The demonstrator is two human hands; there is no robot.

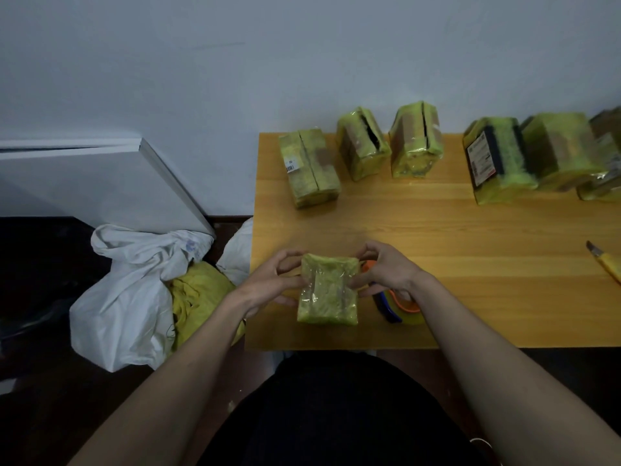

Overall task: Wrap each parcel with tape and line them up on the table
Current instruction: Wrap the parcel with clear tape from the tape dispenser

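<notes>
Now both hands, L & R, gripping parcel, table

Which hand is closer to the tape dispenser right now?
Right. The right hand holds the parcel directly over the tape dispenser, partly covering it; the left hand grips the parcel's far side, away from the dispenser.
</notes>
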